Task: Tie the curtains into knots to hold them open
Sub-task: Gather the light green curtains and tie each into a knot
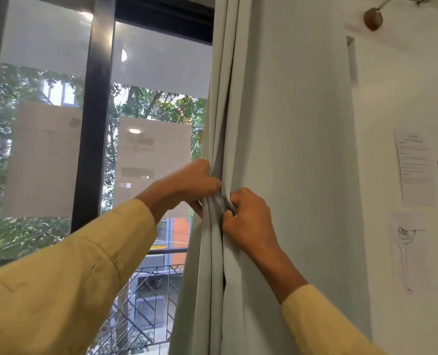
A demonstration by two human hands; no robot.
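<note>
Head view, from left to right: a window with a black frame (89, 124) takes up the left half, with pale paper sheets (41, 160) stuck to the glass and a metal balcony railing (141, 298) visible below through it. The left hand (187, 185), reaching out of a mustard-yellow sleeve (71, 278), is curled round the window-side edge of the pale grey-green curtain (276, 124) and grips its outer folds. The curtain hangs straight down at the right side of the window, already drawn back off most of the glass, against the white wall (405, 98). Just beside the left hand, a little lower, the right hand (248, 216) pinches several pleats together, its fingers tucked into the bunched cloth. Further right on the wall hang a printed notice (416, 170) and, under it, a line drawing of a figure (410, 254); a wooden knob (373, 19) sits near the top. By the look of it the task is at an early stage: the cloth is only being gathered, no loop or knot shows anywhere along the visible length, and the fabric below the hands hangs loose. The gathering, looping and tightening all seem to be left, and no other curtain is in view.
</note>
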